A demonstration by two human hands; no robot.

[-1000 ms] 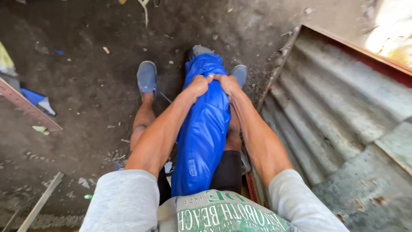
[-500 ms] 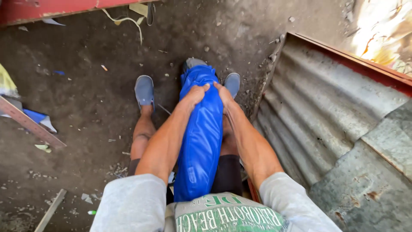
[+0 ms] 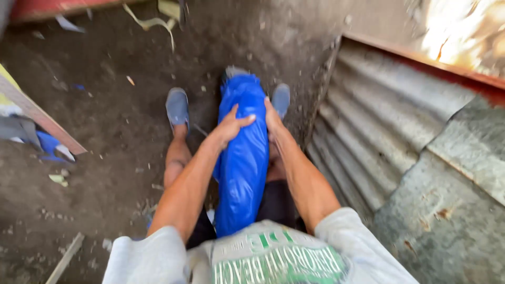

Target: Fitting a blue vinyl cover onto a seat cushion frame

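**Pressing the blue roll between my legs**

I am sitting on the dirt floor [image 3: 94, 173] with a long blue roll [image 3: 243, 158] lying lengthwise between my legs, its far end reaching out between my two grey shoes [image 3: 177, 107]. My left hand [image 3: 234, 126] is lying across the top of the roll near its far end, fingers [image 3: 247, 120] spread and pressing down on the plastic rather than closing around it. My right hand [image 3: 272, 120] is cupping the roll's right flank, palm flat against it; its fingers are partly hidden behind the roll, so I cannot tell how far they are curling under.

To do this well, I judge I should be keeping both hands opposite each other so the roll is staying squeezed evenly, and holding my knees close so it is not sliding sideways. The plastic looks slick, so firm palm pressure seems safer than fingertip pinching.

Corrugated metal sheets [image 3: 379, 131] are lying just to my right, a slanted plank [image 3: 42, 118] well off to the left.
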